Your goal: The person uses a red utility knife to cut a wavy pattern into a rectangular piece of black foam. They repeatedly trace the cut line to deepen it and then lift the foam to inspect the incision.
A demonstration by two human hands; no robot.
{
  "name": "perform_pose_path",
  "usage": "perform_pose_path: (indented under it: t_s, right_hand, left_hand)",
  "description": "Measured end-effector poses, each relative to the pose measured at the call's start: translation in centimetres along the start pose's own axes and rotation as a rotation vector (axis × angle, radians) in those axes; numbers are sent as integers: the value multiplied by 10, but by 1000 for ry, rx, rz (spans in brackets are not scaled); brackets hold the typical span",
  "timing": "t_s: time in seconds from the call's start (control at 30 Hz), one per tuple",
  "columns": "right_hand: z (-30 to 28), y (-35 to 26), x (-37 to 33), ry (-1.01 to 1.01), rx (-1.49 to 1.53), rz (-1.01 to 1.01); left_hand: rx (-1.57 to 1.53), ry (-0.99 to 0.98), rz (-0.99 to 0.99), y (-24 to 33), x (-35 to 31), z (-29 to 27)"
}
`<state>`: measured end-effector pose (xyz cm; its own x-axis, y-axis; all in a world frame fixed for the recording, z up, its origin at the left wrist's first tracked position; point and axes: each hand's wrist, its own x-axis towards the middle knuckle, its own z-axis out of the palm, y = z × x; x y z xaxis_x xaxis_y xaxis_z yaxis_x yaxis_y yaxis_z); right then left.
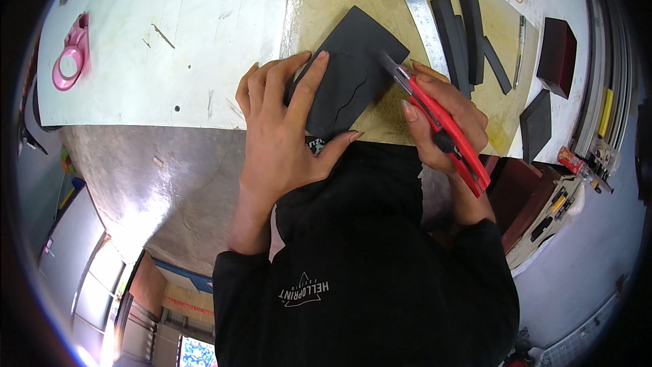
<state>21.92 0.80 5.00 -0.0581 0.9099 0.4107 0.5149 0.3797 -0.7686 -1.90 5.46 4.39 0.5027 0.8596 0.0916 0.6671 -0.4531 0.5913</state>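
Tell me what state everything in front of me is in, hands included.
Black slab: marked by a curved dark line, cut or drawn unclear
Left hand: spread, fingers on the slab
Red knife: blade out, pointing at the slab
Right hand: closed around the knife
Steel ruler: lying flat
Pink dispenser: set down

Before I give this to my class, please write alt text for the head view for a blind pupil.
A person's right hand holds a red utility knife, its blade over a black slab marked by a wavy line, while the left hand rests on the slab at a worktable. Dark strips and a metal ruler lie at upper right.
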Motion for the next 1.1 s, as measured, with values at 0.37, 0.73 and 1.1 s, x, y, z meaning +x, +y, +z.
perform_pose_path:
  t_s: [0.37,0.73,1.1]
  right_hand:
    - [3,9,1,-71,73,-49]
    - [3,10,0,-93,13,-66]
    - [-10,-7,14,87,145,155]
  left_hand:
    - [-12,6,19,-1,6,0]
    - [4,-5,36,-4,4,3]
    - [4,-157,127,-8,15,-11]
